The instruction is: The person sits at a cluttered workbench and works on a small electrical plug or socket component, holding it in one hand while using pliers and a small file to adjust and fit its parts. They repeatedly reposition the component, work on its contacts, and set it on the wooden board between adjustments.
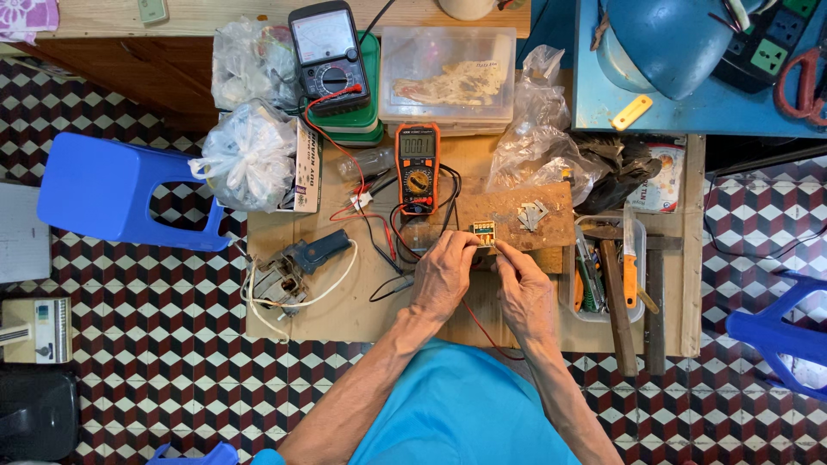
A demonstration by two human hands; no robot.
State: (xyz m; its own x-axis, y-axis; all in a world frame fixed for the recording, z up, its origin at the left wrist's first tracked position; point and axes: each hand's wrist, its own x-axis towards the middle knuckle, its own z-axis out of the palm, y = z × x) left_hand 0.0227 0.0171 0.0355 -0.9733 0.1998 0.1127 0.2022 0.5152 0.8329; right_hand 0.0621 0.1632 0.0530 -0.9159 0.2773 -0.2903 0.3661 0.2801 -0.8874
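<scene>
Landmark: orange multimeter [418,168] on table [345,310]; left of it, white plastic bag [248,157]; just below it, left hand [444,274] pinches small yellow-and-white component [483,232], steadying it on wooden block [517,215]; right hand [524,288], fingers pressed together, pinches the component's right edge, apparently for probing; tool tray [603,275] farther right.

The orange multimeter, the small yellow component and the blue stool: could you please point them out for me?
orange multimeter [418,169], head view, on its dial.
small yellow component [483,231], head view, on its face.
blue stool [95,185], head view, on its seat.
</scene>
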